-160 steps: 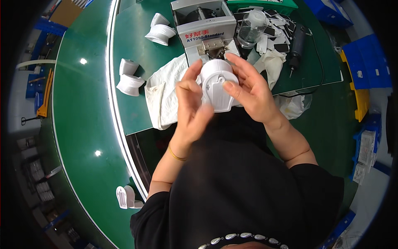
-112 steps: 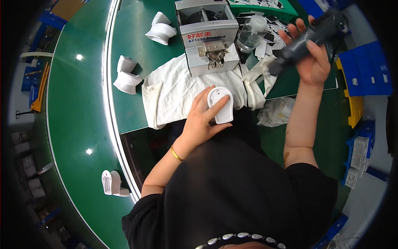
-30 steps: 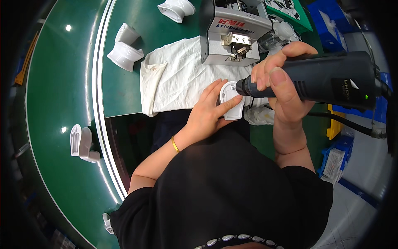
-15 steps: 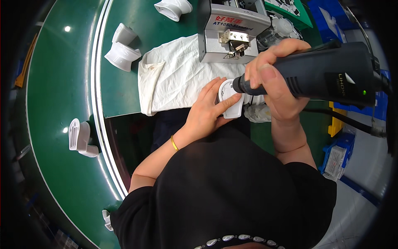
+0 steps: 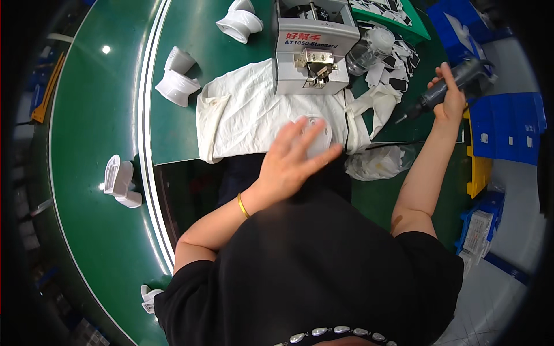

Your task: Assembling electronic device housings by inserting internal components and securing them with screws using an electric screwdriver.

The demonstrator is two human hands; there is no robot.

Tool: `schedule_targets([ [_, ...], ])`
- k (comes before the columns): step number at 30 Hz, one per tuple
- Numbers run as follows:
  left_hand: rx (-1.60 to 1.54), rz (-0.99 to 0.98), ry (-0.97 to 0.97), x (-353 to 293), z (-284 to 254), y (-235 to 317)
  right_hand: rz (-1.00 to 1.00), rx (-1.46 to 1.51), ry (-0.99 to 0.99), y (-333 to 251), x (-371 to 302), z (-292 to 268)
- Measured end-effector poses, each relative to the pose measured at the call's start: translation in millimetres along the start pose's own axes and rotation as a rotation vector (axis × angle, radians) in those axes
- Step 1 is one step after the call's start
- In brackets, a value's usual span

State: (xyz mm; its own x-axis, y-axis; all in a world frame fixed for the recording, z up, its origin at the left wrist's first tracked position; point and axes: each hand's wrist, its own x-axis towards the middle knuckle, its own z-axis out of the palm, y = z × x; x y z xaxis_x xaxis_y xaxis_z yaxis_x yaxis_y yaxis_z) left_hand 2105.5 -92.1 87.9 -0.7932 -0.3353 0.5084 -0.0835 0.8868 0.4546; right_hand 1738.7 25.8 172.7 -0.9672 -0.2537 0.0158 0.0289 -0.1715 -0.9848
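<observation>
My left hand (image 5: 285, 170), slightly smeared by motion, has its fingers spread over a white plastic part (image 5: 323, 134). Whether the fingertips touch it cannot be told. The part lies on a white cloth (image 5: 248, 109) along the bench's near edge and is half hidden by the fingers. Out to the right, my right hand (image 5: 451, 102) is wrapped round a dark electric screwdriver (image 5: 466, 76), whose bit points down and left toward the bench. Behind the cloth stands a grey metal screw feeder (image 5: 311, 43).
White curved plastic pieces (image 5: 176, 87) stand on the green bench at left, with more on the conveyor (image 5: 86, 190). Right of the feeder are a clear bottle (image 5: 369, 53), scattered black and white cards and a green tray (image 5: 416, 26). Blue bins (image 5: 505, 130) line the right; a plastic bag (image 5: 378, 162) hangs near the edge.
My right hand has carried the screwdriver off the white part, away to the right and farther out. My left hand has loosened from the part, its fingers spreading over it.
</observation>
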Motion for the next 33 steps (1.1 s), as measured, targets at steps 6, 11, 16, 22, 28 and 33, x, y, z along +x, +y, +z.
schedule_targets([
  [6,0.039,0.231,-0.274,11.5,-27.9,1.5,0.032,-0.299,0.100,82.2,68.2,-48.7],
  [11,0.161,0.240,-0.226,15.8,-68.4,-21.2,0.066,-0.473,0.085,115.4,84.9,-65.0],
  [16,0.053,-0.167,0.211,32.5,-123.8,-58.1,-0.150,-0.405,0.047,134.5,93.7,-79.8],
  [22,-0.192,-0.682,0.460,122.5,-170.9,-196.8,-0.140,-0.352,0.198,148.9,97.6,-84.7],
  [28,-0.128,-0.839,0.230,164.5,-130.9,-371.7,-0.164,-0.385,0.224,151.2,89.7,-83.3],
  [33,0.113,-0.874,0.106,220.3,-75.7,-423.6,-0.165,-0.396,0.196,150.8,92.6,-84.0],
])
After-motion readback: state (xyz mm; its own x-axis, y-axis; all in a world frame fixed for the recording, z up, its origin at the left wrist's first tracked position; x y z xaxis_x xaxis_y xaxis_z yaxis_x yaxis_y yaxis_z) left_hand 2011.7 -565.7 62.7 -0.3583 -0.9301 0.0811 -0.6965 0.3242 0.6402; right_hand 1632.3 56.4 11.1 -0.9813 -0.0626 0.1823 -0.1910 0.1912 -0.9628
